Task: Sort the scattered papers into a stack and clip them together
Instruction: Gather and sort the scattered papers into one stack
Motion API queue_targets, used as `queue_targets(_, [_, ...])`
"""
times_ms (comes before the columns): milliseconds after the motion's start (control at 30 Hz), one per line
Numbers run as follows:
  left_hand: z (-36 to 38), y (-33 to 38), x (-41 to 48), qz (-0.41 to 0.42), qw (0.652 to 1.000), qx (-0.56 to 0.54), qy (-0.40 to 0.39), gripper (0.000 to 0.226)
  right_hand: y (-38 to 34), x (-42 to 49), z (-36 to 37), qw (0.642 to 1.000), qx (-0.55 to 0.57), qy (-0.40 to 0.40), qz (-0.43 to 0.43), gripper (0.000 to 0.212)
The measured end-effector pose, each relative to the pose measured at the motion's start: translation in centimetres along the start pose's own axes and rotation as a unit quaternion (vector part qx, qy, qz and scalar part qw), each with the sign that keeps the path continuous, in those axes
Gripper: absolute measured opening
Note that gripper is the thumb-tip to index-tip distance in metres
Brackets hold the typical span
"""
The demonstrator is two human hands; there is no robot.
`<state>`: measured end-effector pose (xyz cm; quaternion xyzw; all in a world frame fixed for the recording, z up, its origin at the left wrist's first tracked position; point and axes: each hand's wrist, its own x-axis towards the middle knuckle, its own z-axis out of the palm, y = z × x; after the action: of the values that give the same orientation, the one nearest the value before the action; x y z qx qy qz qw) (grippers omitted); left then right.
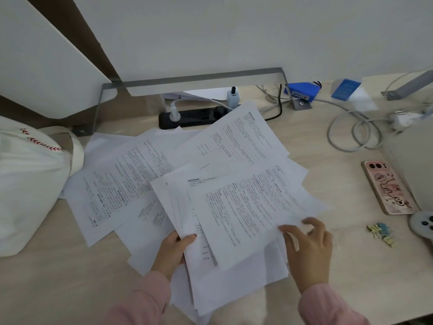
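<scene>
Papers (164, 174) lay fanned across the desk (328, 184), overlapping at odd angles, some reaching back to the power strip (189, 117) and others pushed against the white bag (28, 188) on the left. Nearest the person, a rough bundle had gathered. The left hand (174, 247) pinched its left edge, thumb on top and fingers hidden beneath. The right hand (307, 245) was spread loosely, fingertips on the corner of the top sheet (246, 212), not closed around anything.

That top sheet sat skewed to the ones below, and the bundle's lower end hung past the desk edge towards the person's lap. To my eye that was the main risk: with only a one-sided pinch, any tug could let the loose lower sheets slide off to the floor. Dragging in the far papers might also snag the cables (351, 127) or crease a page.

The clips (382, 233) lay in a small heap well to the right, near the phone (389, 186). Reaching for them before squaring the edges would probably leave corners sticking out.
</scene>
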<state>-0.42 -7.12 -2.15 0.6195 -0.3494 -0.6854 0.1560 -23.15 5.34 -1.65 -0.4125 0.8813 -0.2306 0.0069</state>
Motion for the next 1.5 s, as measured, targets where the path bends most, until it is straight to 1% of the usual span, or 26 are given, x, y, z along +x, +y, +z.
queue_targets(33, [0.0,-0.2,0.1,0.000,1.000,0.005,-0.001,0.014,-0.1,-0.2,-0.1,0.997,0.034,-0.020,0.061,0.017])
queue_targets(67, [-0.1,-0.4,0.1,0.001,1.000,0.011,0.000,0.014,-0.2,-0.3,-0.1,0.984,0.095,-0.065,0.137,0.019])
queue_targets(100, [-0.1,-0.6,0.2,0.003,1.000,0.017,0.000,0.015,-0.4,-0.4,0.0,0.952,0.184,-0.117,0.217,0.019])
queue_targets(133, [-0.2,-0.7,0.2,0.005,1.000,0.021,0.000,0.015,-0.4,-0.3,0.1,0.902,0.284,-0.142,0.292,0.019])
queue_targets(200, [-0.3,-0.9,0.2,0.009,1.000,0.027,0.000,0.015,-0.6,-0.1,0.6,0.793,0.438,-0.138,0.400,0.020])
queue_targets(233, [-0.3,-1.0,0.3,0.012,0.999,0.030,0.002,0.016,-0.6,0.2,1.0,0.753,0.485,-0.131,0.426,0.020])
queue_targets(267, [-0.2,-1.1,0.3,0.015,0.999,0.033,0.003,0.017,-0.7,0.5,1.3,0.728,0.510,-0.126,0.440,0.020])
queue_targets(300, [-0.2,-1.1,0.3,0.018,0.999,0.036,0.003,0.017,-0.8,0.8,1.6,0.715,0.522,-0.125,0.448,0.020])
queue_targets(333, [-0.2,-1.1,0.3,0.019,0.999,0.038,0.001,0.016,-0.7,1.1,1.9,0.710,0.523,-0.125,0.454,0.020])
queue_targets(367, [-0.3,-1.1,0.3,0.021,0.999,0.036,-0.001,0.016,-0.6,1.3,2.2,0.714,0.512,-0.125,0.460,0.022])
queue_targets(400, [-0.4,-1.1,0.3,0.023,0.999,0.032,-0.005,0.017,-0.5,1.5,2.3,0.728,0.491,-0.125,0.462,0.024])
queue_targets(433, [-0.5,-1.1,0.3,0.023,0.999,0.028,-0.008,0.020,-0.2,1.7,2.2,0.754,0.458,-0.124,0.454,0.028])
queue_targets(500, [-1.1,-1.2,0.3,0.016,1.000,0.015,-0.014,0.024,0.7,1.9,1.7,0.822,0.375,-0.133,0.406,0.032])
queue_targets(533, [-1.5,-1.3,0.3,0.009,1.000,0.006,-0.018,0.025,1.3,2.1,1.3,0.850,0.338,-0.139,0.380,0.032])
queue_targets(633, [-2.2,-1.5,0.6,-0.031,0.999,-0.034,-0.028,0.027,2.7,2.6,0.3,0.906,0.246,-0.170,0.301,0.031])
queue_targets(733, [-2.0,-1.3,0.8,-0.046,0.997,-0.058,-0.017,0.024,2.2,3.3,0.1,0.932,0.193,-0.222,0.214,0.033])
queue_targets(833, [-1.2,-1.0,0.5,-0.010,0.998,-0.049,-0.031,0.021,0.0,3.6,0.6,0.943,0.173,-0.252,0.132,0.035])
queue_targets(900, [-0.6,-0.7,-0.2,0.027,0.998,-0.028,-0.042,0.018,-1.6,3.5,1.3,0.942,0.174,-0.273,0.088,0.036])
queue_targets(1000, [0.0,-0.8,-0.4,0.067,0.996,0.014,-0.061,0.034,-3.6,3.2,2.1,0.927,0.195,-0.314,0.066,0.041])
queue_targets(1067, [0.0,-0.6,-0.8,0.087,0.994,0.035,-0.059,0.038,-4.2,3.1,2.2,0.914,0.226,-0.326,0.086,0.047])
queue_targets(1167, [-0.1,0.3,-1.8,0.118,0.991,0.041,-0.056,0.035,-3.8,3.4,2.0,0.918,0.248,-0.286,0.117,0.059])
queue_targets(1233, [-0.2,1.3,-2.7,0.138,0.988,0.039,-0.059,0.036,-3.1,3.9,1.4,0.907,0.274,-0.282,0.154,0.068])
queue_targets(1333, [-0.5,2.9,-3.9,0.159,0.984,0.039,-0.076,0.034,-2.3,5.0,0.4,0.869,0.327,-0.317,0.193,0.074])
queue_targets(1367, [-0.4,3.6,-4.3,0.169,0.981,0.045,-0.085,0.034,-2.2,5.3,-0.1,0.849,0.357,-0.335,0.199,0.075])
queue_targets(1433, [-0.2,4.9,-5.0,0.195,0.975,0.056,-0.093,0.032,-2.3,6.0,-1.2,0.801,0.423,-0.371,0.203,0.070])
queue_targets(1500, [-0.1,6.1,-5.7,0.221,0.970,0.058,-0.086,0.028,-2.7,6.5,-2.5,0.771,0.465,-0.394,0.186,0.067])
